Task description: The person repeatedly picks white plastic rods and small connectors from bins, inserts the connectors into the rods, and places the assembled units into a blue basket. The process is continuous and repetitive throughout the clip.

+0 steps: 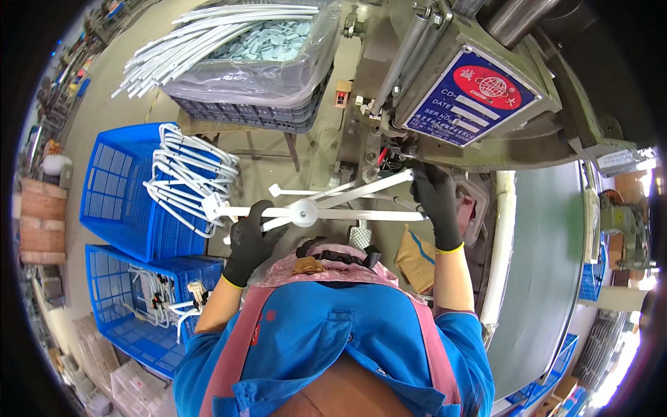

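A white metal frame [303, 213] of crossing tubes, with a round disc at the crossing, is held up in front of my waist. On its left side, my left hand [253, 238], in a black glove with a yellow cuff, is closed around the tubes near the disc. My right hand [435, 197], gloved alike, grips the frame's right end, where the upper tube slants up to my fingers. A small white block [212, 206] sits on the frame's left end. My fingertips are partly hidden behind the tubes.
A press machine [479, 83] rises ahead on the right, beside a green worktable [538, 278]. White bent tubes [191, 174] stick out of a blue crate [114, 187] at left; another blue crate [111, 299] stands nearer. A grey crate [278, 117] carries long white tubes [208, 42].
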The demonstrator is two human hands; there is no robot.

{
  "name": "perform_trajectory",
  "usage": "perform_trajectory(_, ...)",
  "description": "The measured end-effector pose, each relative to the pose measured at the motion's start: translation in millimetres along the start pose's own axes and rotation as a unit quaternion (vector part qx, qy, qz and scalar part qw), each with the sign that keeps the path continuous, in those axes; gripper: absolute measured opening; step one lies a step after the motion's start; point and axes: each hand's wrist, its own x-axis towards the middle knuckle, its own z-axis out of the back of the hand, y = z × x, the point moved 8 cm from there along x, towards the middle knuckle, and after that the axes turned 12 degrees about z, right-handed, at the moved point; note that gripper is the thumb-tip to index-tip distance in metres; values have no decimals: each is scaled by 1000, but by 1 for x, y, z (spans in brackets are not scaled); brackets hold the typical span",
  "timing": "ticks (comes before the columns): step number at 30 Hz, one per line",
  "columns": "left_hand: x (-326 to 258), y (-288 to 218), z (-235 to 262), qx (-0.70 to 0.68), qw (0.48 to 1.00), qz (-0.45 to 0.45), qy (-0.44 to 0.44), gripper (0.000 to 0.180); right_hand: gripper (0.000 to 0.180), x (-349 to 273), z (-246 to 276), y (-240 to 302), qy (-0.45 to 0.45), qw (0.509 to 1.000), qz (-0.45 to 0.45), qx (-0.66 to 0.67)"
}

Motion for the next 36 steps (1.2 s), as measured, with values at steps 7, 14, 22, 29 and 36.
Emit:
perform_trajectory(7, -28, 26, 3, -6, 997, 28, -71, 52, 18, 20, -46, 5, 58, 920, 319, -221)
perform_trajectory(14, -24, 26, 4, -36, 996, 73, -40, 45, 19, 21, -59, -10, 74, 897, 327, -289)
perform_trajectory(22, 4, 7, 37, 31, 998, 51, 35, 47, 16, 20, -58, -51, 54, 983, 148, -99)
perform_trajectory(29, 35, -7, 56, 78, 994, 16, 80, 48, 34, 16, -58, -47, 53, 995, -66, 55)
perform_trajectory(36, 52, 14, 38, 55, 986, -6, 156, 50, 38, 9, -66, -27, 10, 995, -79, 57)
